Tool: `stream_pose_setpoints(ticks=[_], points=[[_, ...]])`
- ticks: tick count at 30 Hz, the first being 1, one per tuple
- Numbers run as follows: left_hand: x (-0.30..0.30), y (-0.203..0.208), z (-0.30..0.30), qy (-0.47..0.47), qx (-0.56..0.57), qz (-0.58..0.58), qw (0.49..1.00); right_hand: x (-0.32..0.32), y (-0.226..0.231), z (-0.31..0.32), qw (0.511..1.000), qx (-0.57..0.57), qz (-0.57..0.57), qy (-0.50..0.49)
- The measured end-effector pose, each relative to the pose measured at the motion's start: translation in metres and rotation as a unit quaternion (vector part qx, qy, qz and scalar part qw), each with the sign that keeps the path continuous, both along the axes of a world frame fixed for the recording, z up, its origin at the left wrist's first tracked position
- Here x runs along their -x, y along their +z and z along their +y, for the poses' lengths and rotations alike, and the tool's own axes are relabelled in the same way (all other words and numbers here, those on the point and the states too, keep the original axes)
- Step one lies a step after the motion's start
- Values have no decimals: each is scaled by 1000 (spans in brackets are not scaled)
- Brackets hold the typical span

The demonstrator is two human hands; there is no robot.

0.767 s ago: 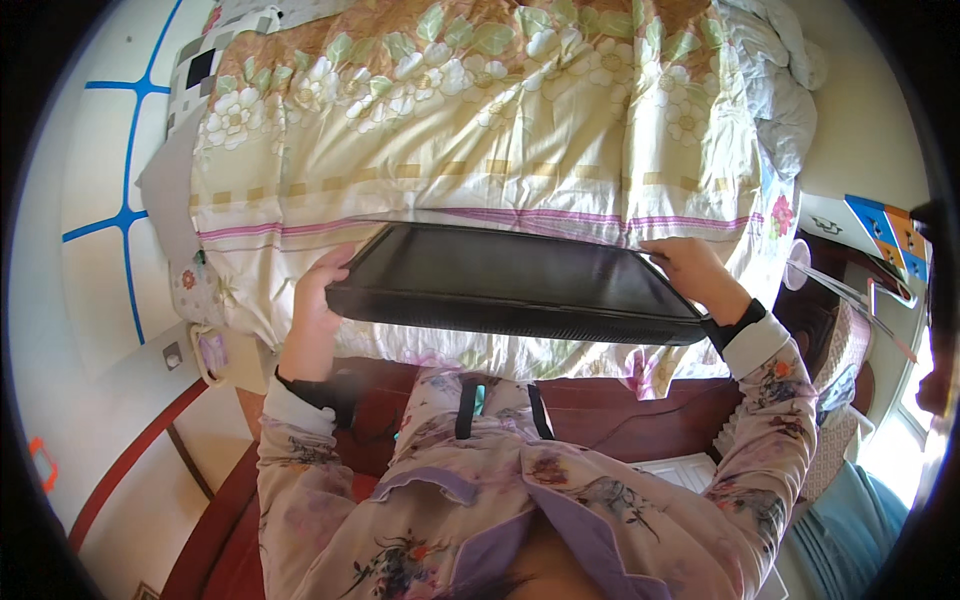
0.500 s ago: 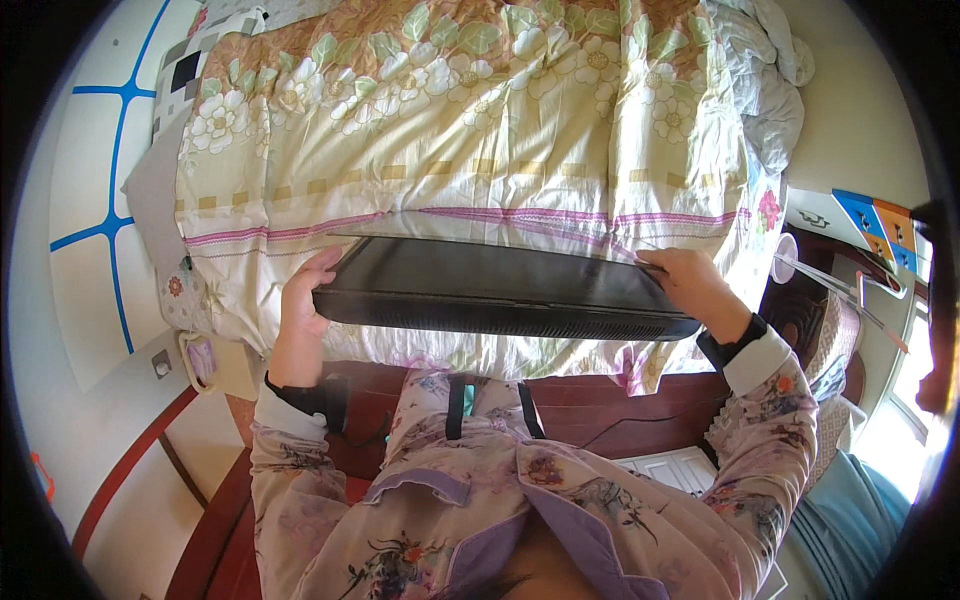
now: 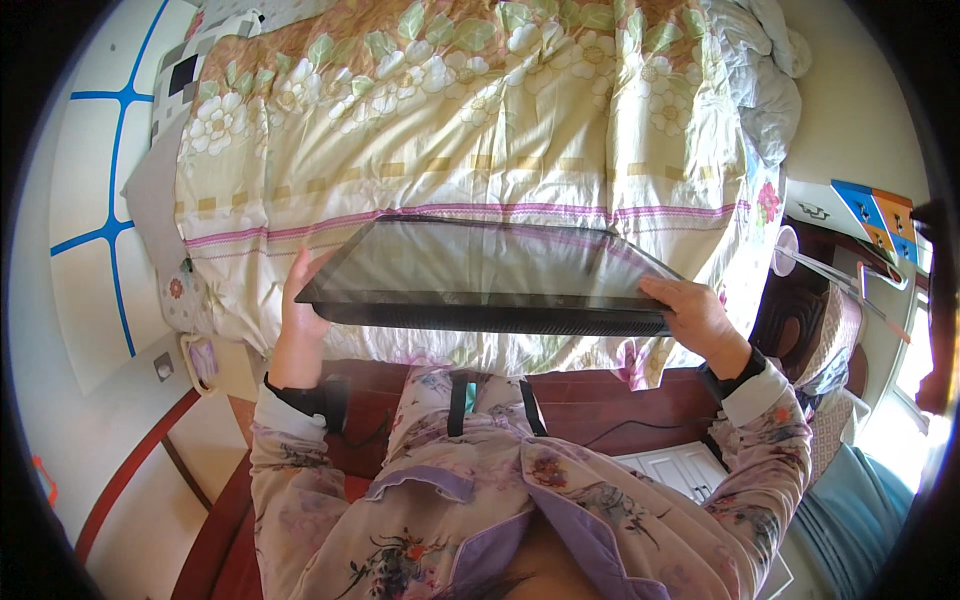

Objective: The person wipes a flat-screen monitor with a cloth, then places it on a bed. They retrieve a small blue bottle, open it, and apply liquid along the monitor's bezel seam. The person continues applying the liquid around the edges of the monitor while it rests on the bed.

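A flat black monitor is held level in front of me, over the near edge of the bed. Its glossy face is turned up and mirrors pale light; a slotted dark edge runs along the near side. My left hand grips its left end, with the fingers partly hidden behind the corner. At the other end my right hand has its thumb and fingers closed round the near right corner. The fingers beneath the panel cannot be seen.
A bed with a flowered cream bedspread spreads out ahead. Below its near edge is a dark red wooden surface with a thin black cable and a white slatted panel. Teal cloth lies at the right.
The monitor has tilted: its glossy face now shows pale reflections instead of looking dark, and less of the slotted near edge shows. My right hand has shifted slightly down.
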State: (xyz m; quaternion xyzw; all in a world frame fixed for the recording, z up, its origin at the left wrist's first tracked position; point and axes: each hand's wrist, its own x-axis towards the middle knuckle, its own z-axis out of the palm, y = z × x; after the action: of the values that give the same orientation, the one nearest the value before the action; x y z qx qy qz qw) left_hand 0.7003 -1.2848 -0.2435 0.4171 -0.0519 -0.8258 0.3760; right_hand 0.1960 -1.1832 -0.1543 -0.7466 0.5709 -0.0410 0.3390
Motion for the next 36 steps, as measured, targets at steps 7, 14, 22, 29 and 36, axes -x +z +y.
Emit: stream_pose_setpoints(ticks=[7,14,22,29,36], points=[[-2,3,2,-67,-20,-154,986,-1,-7,14,1000,0,-22,8],[-5,5,-5,-129,-86,-96,983,-3,-13,17,999,-1,-36,22],[-3,8,-11,-203,-120,-146,961,0,-19,16,998,-61,-19,24],[-8,-1,-21,-276,-139,-206,928,4,-24,10,995,-90,-32,4],[-11,-13,-18,-317,-111,-236,912,5,-31,7,986,-152,-62,-35]])
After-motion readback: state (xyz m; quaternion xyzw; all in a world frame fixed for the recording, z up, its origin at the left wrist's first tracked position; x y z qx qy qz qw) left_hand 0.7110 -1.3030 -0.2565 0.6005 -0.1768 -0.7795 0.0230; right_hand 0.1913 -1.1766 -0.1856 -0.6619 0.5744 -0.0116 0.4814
